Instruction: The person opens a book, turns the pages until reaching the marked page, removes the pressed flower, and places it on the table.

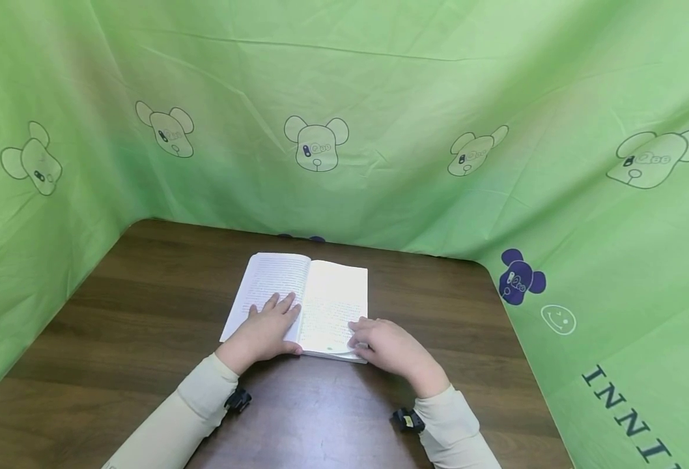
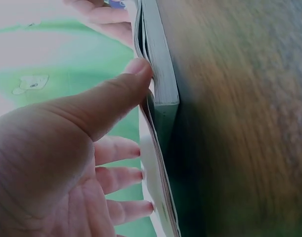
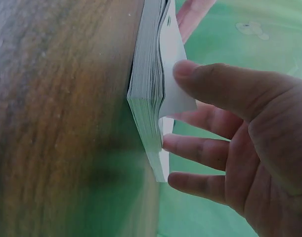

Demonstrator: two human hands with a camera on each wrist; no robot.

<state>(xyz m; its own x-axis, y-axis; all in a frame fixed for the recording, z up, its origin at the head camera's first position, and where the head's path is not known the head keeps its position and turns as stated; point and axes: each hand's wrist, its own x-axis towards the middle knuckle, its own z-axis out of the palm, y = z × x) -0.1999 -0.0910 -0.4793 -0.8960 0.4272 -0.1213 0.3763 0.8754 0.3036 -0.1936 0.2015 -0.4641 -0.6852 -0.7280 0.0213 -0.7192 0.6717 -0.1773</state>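
An open book (image 1: 334, 286) lies on the wooden table, printed text on both pages. My left hand (image 1: 264, 333) rests on the left page with fingers spread, its thumb along the lower edge near the spine. In the left wrist view the left thumb (image 2: 118, 96) presses at the page edges by the spine. My right hand (image 1: 393, 346) is at the lower right corner of the right page. The right wrist view shows a lifted page corner (image 3: 178, 98) pinched between thumb and index finger, standing off the thick block of pages (image 3: 148, 74) beneath. The other right fingertips touch the book's side.
The brown wooden table (image 1: 163, 280) surrounds the book. Green cloth (image 1: 391, 85) printed with cartoon mouse heads rises behind the table and along both sides. A small black device is strapped at each wrist, by the light sleeves (image 1: 168, 423).
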